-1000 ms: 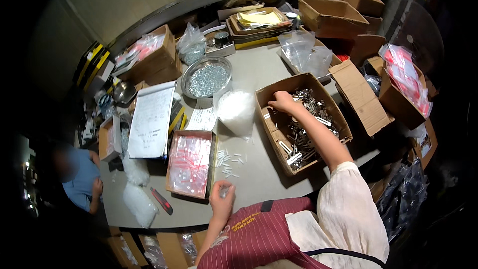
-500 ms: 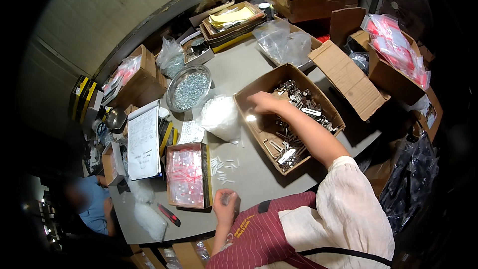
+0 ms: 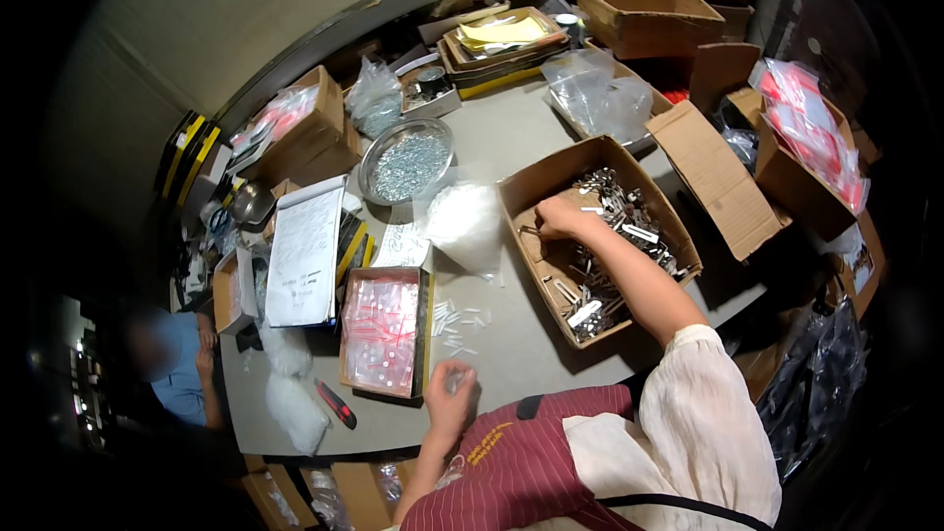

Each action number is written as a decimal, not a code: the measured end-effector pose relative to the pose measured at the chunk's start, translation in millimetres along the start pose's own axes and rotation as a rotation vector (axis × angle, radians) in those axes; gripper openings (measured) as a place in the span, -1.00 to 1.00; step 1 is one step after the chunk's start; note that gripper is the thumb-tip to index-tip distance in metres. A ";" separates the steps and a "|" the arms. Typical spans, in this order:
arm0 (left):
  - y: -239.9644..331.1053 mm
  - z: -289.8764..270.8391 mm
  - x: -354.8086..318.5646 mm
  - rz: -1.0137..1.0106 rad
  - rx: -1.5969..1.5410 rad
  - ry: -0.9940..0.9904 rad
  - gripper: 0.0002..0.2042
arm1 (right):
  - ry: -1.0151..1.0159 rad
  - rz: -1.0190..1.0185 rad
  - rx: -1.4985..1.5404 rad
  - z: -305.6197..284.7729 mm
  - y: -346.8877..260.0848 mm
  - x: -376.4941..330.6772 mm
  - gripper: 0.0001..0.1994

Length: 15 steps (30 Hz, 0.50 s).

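Head | right hand (image 3: 557, 219) grip closed on metal parts in brown carton (image 3: 551, 172) | left hand (image 3: 450, 388) grip pinching small clear bag (image 3: 453, 381)

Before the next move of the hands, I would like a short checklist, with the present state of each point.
1. Right hand is inside the cardboard box of metal parts: ok.
2. Right hand has a part in its grip: cannot tell, the fingers are curled over the box floor.
3. Left hand is at the table's near edge, holding something small and clear: ok, though what it is cannot be told.
4. Box of small pink-marked bags lies open beside the left hand: ok.
5. Loose small white pieces lie between both hands: ok.
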<state>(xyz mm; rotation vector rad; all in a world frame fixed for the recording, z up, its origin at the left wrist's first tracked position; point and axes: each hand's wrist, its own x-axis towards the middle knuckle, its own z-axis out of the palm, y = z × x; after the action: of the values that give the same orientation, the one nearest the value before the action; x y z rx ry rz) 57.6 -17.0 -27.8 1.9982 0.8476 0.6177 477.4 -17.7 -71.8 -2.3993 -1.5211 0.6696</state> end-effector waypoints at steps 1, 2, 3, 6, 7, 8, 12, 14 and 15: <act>0.9 0.0 2.7 0.009 0.010 -0.004 -0.85 | 0.024 0.011 0.024 3.3 3.5 -1.5 -0.68; 3.9 -0.1 6.7 0.015 0.004 -0.017 -0.85 | 0.048 0.021 0.050 6.0 6.7 -2.1 -0.67; 8.1 0.1 12.3 0.021 -0.004 -0.030 -0.85 | 0.071 0.031 0.074 6.3 11.1 -1.2 -0.66; 15.3 -2.3 22.5 0.014 0.027 -0.054 -0.84 | 0.127 0.165 0.147 -27.0 1.1 -16.0 -0.70; 18.7 -0.9 28.5 0.017 0.038 -0.068 -0.84 | 0.144 0.123 0.199 -40.3 11.2 -16.8 -0.75; 20.0 -4.7 26.3 0.035 0.038 -0.025 -0.83 | 0.011 0.110 0.390 -68.8 -23.1 -37.8 -0.82; 27.4 -3.0 31.0 0.033 -0.008 -0.060 -0.81 | -0.169 -0.172 0.862 -93.8 -77.4 -93.6 -0.83; 40.7 -0.4 36.3 0.012 -0.030 -0.112 -0.81 | -0.384 -0.236 0.938 -89.4 -119.8 -130.4 -0.77; 47.5 0.8 41.3 0.013 -0.042 -0.152 -0.81 | -0.429 -0.280 0.896 -80.8 -133.9 -144.2 -0.77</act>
<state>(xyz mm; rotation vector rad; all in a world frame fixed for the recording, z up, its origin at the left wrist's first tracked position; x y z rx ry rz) 100.7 -5.4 16.7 1.9865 0.7248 0.4803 358.5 -83.9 91.7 -1.4026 -1.2436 1.4688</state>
